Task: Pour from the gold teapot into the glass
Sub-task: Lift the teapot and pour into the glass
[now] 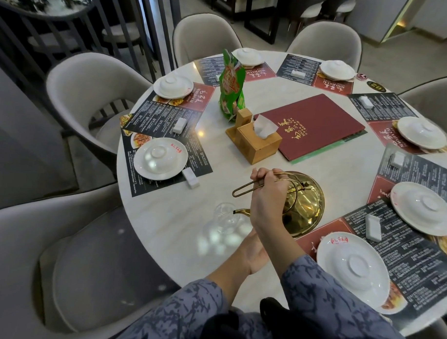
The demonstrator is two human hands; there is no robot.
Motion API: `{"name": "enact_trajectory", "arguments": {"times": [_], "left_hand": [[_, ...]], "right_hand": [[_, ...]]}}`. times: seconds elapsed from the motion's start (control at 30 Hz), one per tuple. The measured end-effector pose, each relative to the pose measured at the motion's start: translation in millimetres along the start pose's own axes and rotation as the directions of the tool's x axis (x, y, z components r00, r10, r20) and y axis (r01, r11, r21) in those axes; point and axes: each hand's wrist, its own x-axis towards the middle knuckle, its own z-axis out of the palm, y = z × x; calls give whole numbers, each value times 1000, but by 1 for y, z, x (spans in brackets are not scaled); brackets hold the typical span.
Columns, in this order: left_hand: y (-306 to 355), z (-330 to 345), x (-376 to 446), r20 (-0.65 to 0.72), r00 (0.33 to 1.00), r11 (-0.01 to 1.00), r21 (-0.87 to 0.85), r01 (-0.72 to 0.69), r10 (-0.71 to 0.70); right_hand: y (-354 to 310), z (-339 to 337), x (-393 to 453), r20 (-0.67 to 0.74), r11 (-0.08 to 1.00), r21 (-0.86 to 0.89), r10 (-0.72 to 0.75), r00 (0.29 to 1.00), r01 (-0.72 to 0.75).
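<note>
Near the front edge of the round surface [164,225], bare marble is left open to the left. The gold teapot [304,205] is tilted by its handle, clasped in the right hand [268,196], spout over the glass [224,217], which is apparently steadied by the left hand [252,251], its fingers hidden.

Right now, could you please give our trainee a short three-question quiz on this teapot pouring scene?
1. True or false: the gold teapot is tilted with its spout over the glass.
2. Which hand has its grip on the teapot's handle: (a) left hand, (b) right hand?
3. Fill in: the wooden tissue box sits beside the red ____.

Key: 1 true; 2 b; 3 menu.
</note>
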Motion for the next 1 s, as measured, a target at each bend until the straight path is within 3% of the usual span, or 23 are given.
{"name": "enact_trajectory", "arguments": {"times": [0.43, 1.0], "left_hand": [[-10, -7, 18, -31, 999, 999, -16, -42, 42], [-3, -6, 12, 31, 999, 999, -22, -28, 29]], "right_hand": [[1, -1, 2, 0, 1000, -25, 0, 1000, 0], [2, 0, 4, -15, 999, -52, -1, 1000, 1]]}}
